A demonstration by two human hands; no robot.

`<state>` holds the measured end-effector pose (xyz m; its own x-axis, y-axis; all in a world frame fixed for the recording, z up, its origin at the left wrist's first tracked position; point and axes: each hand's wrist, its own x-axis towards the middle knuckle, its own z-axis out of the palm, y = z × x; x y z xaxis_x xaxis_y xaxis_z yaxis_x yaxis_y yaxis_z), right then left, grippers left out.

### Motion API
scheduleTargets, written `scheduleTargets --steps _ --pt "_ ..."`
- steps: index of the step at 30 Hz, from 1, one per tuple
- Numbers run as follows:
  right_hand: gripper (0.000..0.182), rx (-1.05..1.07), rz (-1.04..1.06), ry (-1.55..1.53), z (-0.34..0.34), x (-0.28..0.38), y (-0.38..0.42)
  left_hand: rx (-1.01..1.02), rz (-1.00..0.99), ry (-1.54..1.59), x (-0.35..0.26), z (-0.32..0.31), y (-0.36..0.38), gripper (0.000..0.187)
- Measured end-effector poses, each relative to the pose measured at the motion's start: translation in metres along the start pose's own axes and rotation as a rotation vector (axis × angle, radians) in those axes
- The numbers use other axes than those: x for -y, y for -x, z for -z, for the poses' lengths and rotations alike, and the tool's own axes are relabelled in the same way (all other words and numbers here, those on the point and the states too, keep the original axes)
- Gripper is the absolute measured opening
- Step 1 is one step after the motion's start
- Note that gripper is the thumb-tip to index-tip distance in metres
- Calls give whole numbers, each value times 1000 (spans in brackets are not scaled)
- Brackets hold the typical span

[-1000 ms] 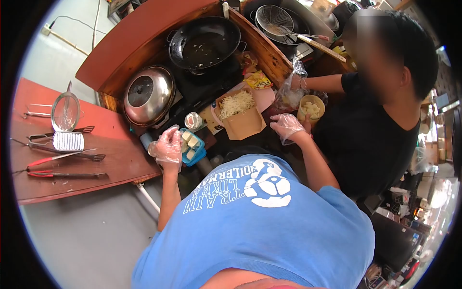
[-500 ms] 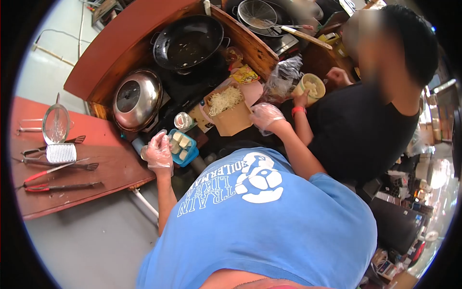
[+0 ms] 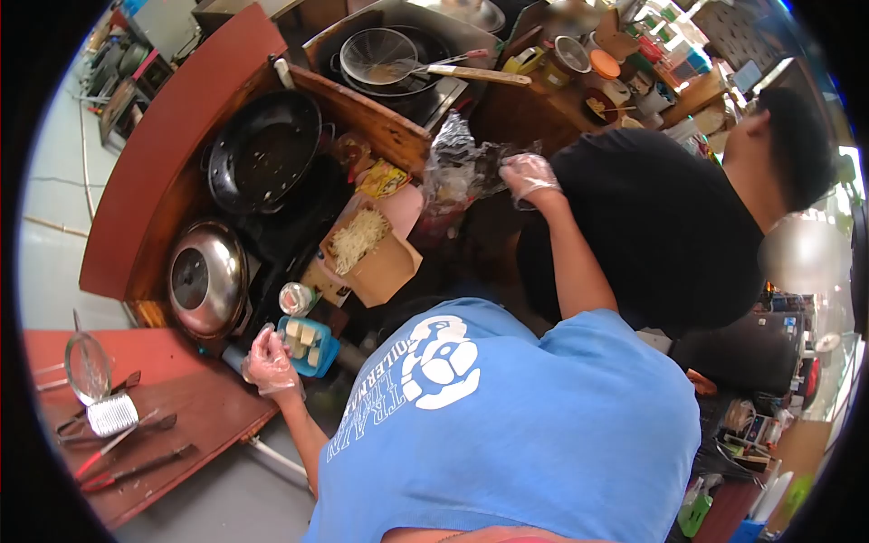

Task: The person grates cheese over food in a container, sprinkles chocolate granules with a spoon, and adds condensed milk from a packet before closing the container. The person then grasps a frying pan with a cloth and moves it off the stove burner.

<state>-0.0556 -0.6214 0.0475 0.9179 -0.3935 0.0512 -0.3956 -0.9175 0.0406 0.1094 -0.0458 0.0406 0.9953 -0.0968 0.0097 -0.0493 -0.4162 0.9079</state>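
My left hand [image 3: 272, 364], in a clear plastic glove, is beside a blue container [image 3: 310, 346] of pale blocks. Its fingers are curled together, and anything between them is too small to make out. My right hand [image 3: 531, 176], also gloved, is stretched out to the right with its fingers closed at the edge of a crinkled clear plastic bag [image 3: 462, 172]. Between the hands stands an open cardboard box [image 3: 385, 270] holding pale shredded food [image 3: 359, 240]. A jar [image 3: 297, 299] sits near the blue container.
A black wok [image 3: 265, 152] and a domed metal lid [image 3: 208, 279] are at the left. A strainer [image 3: 380, 56] rests over another pan. Tongs and a sieve [image 3: 88, 366] lie on the red side board [image 3: 172, 452]. A co-worker in black [image 3: 652, 226] stands close at the right.
My right hand has moved away from the cardboard box to the plastic bag. The co-worker has turned away, and their hands and the tub are out of sight. The view has shifted.
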Motion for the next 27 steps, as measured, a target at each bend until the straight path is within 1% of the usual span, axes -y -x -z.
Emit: scheduleTargets --steps 1,3,5,7,9,10,14,15,16,17,19,20,21,22,23,24,25,26,27 --pt "31 68 -144 -16 3 -23 -3 11 16 13 -2 -7 0 21" --pt "35 174 -400 -182 14 -66 -3 21 -6 0 -8 -22 -3 21" --pt "32 90 -529 -206 -18 -120 -5 53 14 54 -20 -41 -9 20" --pt "25 66 -771 -597 -27 -153 -1 67 7 -5 -51 -64 -11 19" --pt "26 -148 -1069 -1478 -36 -180 5 84 -15 -9 -76 -90 -13 18" --pt "30 -163 -1064 -1549 -40 -193 5 100 10 16 -82 -103 -16 18" --pt "29 -259 -1173 -1565 -67 -243 3 159 31 10 -112 -162 -17 20" --pt "26 -312 -1188 -1657 -72 -257 1 200 43 31 -114 -177 -17 21" --pt "22 -371 -1199 -1747 -76 -274 -2 235 33 -11 -118 -191 -18 21" --pt "22 -382 -1204 -1748 -75 -297 -8 268 24 -53 -122 -205 -18 22" --pt "15 -331 -1202 -1305 -64 -340 -32 340 43 -44 -132 -229 -19 22" --pt "27 -207 -887 -568 -53 -359 -44 370 46 -97 -131 -239 -22 23" --pt "40 -80 -518 143 -27 -371 -59 398 49 -150 -130 -249 -26 23" --pt "43 -208 -711 -84 -15 -390 -83 390 46 -147 -132 -260 -29 23" --pt "46 -332 -895 -320 -7 -412 -110 421 -58 -235 -137 -269 -32 24" --pt "47 -312 -892 -297 -3 -433 -131 452 -161 -326 -142 -279 -34 24" --pt "48 -292 -889 -273 -1 -455 -151 445 -161 -330 -149 -287 -36 24" --pt "56 -94 -972 -262 -1 -487 -178 481 -177 -386 -157 -295 -38 24" --pt "63 -119 -1066 -309 -13 -513 -196 521 -192 -445 -163 -302 -40 24"
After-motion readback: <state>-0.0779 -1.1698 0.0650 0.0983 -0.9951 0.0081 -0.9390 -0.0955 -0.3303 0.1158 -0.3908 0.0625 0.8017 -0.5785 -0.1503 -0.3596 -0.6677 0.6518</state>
